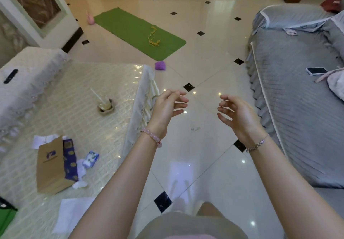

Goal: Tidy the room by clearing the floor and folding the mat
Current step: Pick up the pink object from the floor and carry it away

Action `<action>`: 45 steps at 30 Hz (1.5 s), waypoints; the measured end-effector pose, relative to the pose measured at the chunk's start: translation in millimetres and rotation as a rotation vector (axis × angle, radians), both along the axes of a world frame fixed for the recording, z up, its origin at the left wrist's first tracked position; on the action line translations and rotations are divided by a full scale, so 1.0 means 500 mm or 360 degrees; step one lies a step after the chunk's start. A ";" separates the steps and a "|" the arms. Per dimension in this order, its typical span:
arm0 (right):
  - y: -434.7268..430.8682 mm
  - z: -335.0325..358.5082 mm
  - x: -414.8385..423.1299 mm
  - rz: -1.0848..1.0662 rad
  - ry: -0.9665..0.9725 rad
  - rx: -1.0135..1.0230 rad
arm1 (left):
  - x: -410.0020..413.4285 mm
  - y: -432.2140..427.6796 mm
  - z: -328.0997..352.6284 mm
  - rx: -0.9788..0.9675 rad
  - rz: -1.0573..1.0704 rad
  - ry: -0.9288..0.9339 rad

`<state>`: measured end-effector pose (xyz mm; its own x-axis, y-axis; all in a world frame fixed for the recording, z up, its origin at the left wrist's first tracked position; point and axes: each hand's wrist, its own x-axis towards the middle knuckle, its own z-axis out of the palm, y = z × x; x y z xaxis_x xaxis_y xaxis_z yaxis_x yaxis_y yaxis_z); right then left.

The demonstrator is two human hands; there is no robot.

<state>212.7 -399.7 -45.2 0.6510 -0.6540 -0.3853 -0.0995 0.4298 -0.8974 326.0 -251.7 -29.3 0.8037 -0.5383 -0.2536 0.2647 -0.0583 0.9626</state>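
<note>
A green mat (130,28) lies flat on the tiled floor far ahead. A yellow cord (153,37) lies on it. A purple crumpled thing (160,65) sits on the floor by the mat's near corner, and a pink bottle-like object (90,19) stands at its far left corner. My left hand (168,106) and my right hand (236,113) are raised in front of me over the floor, palms facing each other, fingers loosely bent, holding nothing. Both are well short of the mat.
A low table (78,82) under a shiny cloth stands on my left, with a drink cup (104,105), a brown paper bag (51,164), tissues and a remote (10,76). A grey-covered sofa (290,89) with a phone (317,70) fills the right. Open floor runs between them.
</note>
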 end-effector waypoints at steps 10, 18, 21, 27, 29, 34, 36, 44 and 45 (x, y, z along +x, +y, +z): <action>-0.298 -0.031 0.261 0.0146 0.0037 0.0003 | 0.237 -0.254 -0.018 -0.0036 0.0184 0.0025; -0.553 0.007 0.487 0.0291 0.0058 -0.0033 | 0.447 -0.487 0.017 -0.0129 0.0357 0.0097; -0.606 0.009 0.566 0.0337 0.0077 -0.0019 | 0.509 -0.532 0.009 -0.0131 0.0428 0.0141; -0.675 -0.018 0.741 0.0412 0.0124 0.0034 | 0.675 -0.604 -0.017 -0.0140 0.0453 0.0166; -0.700 -0.032 0.809 0.0435 0.0133 0.0045 | 0.749 -0.628 -0.029 -0.0167 0.0507 0.0176; -0.761 -0.054 1.003 0.0496 0.0184 0.0002 | 0.951 -0.683 -0.055 -0.0186 0.0623 0.0197; -0.785 -0.048 1.091 0.0510 0.0198 0.0004 | 1.034 -0.700 -0.051 -0.0176 0.0655 0.0217; -0.865 -0.035 1.367 0.0544 0.0168 0.0048 | 1.295 -0.742 -0.048 -0.0147 0.0763 0.0246; -0.875 -0.039 1.397 0.0552 0.0165 0.0061 | 1.322 -0.750 -0.051 -0.0138 0.0773 0.0250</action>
<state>911.3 -837.1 -64.5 0.7878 -0.3852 -0.4806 -0.3346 0.3875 -0.8590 987.0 -626.5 -54.6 0.9220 -0.1371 -0.3620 0.3829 0.1856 0.9050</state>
